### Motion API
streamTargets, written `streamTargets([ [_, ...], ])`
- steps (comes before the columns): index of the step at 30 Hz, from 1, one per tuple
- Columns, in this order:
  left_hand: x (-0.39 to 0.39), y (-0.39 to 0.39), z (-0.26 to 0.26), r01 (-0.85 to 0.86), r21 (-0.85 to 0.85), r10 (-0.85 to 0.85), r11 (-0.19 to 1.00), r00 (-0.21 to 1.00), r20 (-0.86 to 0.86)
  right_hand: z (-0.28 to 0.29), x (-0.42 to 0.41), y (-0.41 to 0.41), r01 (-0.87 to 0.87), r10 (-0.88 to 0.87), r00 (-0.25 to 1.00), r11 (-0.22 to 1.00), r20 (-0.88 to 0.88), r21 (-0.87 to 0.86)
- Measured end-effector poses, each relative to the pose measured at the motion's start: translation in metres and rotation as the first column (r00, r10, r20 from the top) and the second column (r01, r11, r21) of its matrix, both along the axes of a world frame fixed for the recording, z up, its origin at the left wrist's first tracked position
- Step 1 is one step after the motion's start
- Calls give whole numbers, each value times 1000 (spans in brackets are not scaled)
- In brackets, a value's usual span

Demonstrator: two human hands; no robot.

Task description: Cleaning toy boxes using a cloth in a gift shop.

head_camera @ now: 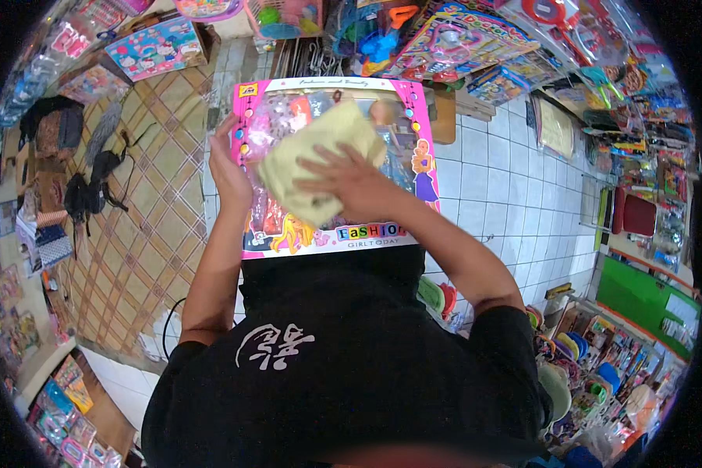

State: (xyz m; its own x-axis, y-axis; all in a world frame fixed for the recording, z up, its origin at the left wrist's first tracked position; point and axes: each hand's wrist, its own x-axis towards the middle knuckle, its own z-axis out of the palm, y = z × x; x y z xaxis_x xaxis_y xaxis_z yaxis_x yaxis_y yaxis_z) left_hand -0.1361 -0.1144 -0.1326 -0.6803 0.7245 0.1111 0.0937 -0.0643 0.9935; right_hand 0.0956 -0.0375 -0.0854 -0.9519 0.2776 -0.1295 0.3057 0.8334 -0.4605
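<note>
A pink and white boxed fashion doll set with a clear window lies face up before me, close to my torso. My left hand holds the box by its left edge, thumb side against the pink border. A pale yellow cloth rests on the window, slightly blurred. On top of that cloth my right hand presses flat with its fingers spread. The cloth and my right forearm cover part of the doll and the small packets behind the window.
Toy packages, including a toy doctor set, crowd the far side. A boxed toy with cartoon cats stands at the upper left. Black bags or straps lie on the tan tiled floor. Shelves of packaged goods line the right.
</note>
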Motion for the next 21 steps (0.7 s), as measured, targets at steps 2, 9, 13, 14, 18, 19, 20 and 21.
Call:
streamTargets([
  [2,-14,1,3,40,41,-55,998,843,535,1,4,-5,-148,147,989,988,-14,-41],
  [9,-51,6,19,371,-165,-252,914,837,485,-19,-42,43,167,-166,986,983,-23,80],
  [13,-70,4,23,396,-324,-290,859,899,328,-22,-70,24,49,-44,998,990,-44,133],
  [14,-73,3,22,392,-336,-286,856,902,325,-18,-64,15,35,-39,999,992,26,118],
  [18,-82,9,25,362,-445,-324,819,932,164,1,-31,-24,-231,230,970,973,-78,-12],
  [19,-81,14,25,359,-463,-345,810,931,119,10,-24,-33,-298,296,953,954,-66,-24],
  [20,-80,21,26,365,-465,-350,806,929,123,12,-16,-42,-320,308,940,946,-148,-61],
  [21,-75,34,36,310,-600,-463,737,879,-115,26,-14,-45,-349,341,936,931,-88,-109],
])
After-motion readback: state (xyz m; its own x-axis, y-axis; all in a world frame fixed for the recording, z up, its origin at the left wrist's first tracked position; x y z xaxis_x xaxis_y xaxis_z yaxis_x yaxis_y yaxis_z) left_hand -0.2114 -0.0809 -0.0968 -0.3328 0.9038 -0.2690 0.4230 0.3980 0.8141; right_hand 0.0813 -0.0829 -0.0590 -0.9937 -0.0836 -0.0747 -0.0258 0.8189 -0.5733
